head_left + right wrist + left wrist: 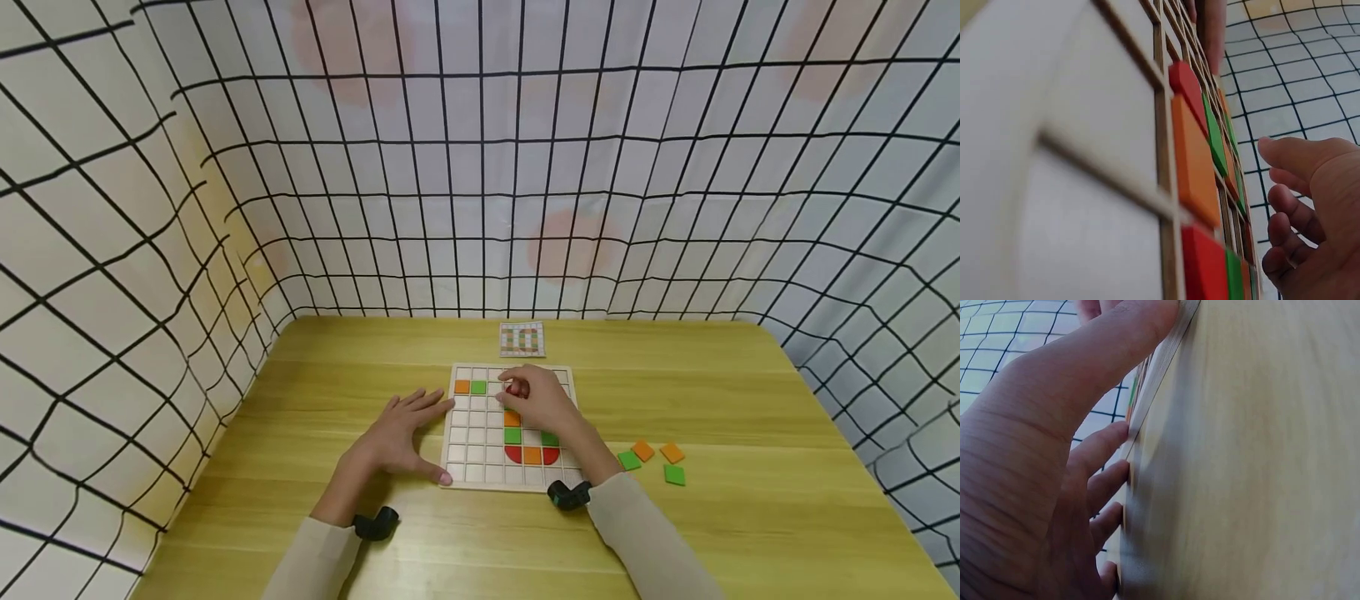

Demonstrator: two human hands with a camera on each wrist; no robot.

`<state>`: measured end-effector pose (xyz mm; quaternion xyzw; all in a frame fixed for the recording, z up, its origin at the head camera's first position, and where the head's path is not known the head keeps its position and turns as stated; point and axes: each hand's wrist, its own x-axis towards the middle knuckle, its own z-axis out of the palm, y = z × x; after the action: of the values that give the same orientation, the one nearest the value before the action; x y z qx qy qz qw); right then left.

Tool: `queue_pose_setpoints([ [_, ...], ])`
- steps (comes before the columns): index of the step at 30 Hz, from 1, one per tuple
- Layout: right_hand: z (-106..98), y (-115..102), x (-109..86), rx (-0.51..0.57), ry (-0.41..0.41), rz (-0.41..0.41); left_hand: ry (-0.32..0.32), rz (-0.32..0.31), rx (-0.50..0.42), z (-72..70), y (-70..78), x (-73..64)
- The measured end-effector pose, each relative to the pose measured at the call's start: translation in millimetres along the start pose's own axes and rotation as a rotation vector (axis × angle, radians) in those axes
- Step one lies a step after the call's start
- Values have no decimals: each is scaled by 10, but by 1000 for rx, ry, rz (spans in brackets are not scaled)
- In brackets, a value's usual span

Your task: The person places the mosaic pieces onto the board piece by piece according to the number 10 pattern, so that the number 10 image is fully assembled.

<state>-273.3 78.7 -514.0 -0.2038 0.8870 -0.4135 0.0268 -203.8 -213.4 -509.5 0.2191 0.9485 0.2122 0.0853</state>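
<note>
A square white gridded board (474,439) with a pale wooden frame lies on the table. My left hand (393,442) spreads at its left side, with the thumb at the near left corner and the fingertips (1124,431) right at the edge. Over the board's upper right part hovers my right hand (543,404), with thumb and index finger apart and the other fingers loosely curled (1291,212); nothing shows held. Under and beside it sit orange tiles (1194,159), green tiles (512,436) and red rounded tiles (513,454) in the grid; the hand partly hides them.
To the board's right lie loose green tiles (674,474) and orange tiles (672,452). A small pattern card (522,339) lies behind the board on the wooden table (360,350). A black net (480,192) before white cloth encloses the back and sides.
</note>
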Motion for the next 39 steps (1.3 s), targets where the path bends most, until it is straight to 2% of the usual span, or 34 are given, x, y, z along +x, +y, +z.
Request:
queue_pose_setpoints([
  [9,-262,204,-277,-58,21,-10,10,14,0,13,-14,5],
  [12,-358,273,-377,-75,32,9,10,15,-3,10,-5,7],
  [20,-626,414,-617,-138,83,1,4,6,-5,3,-5,-3],
  [26,-815,572,-798,-179,107,29,5,8,-11,12,-9,2],
  [39,-1161,887,-1158,-268,146,15,8,8,-6,9,-5,-3],
])
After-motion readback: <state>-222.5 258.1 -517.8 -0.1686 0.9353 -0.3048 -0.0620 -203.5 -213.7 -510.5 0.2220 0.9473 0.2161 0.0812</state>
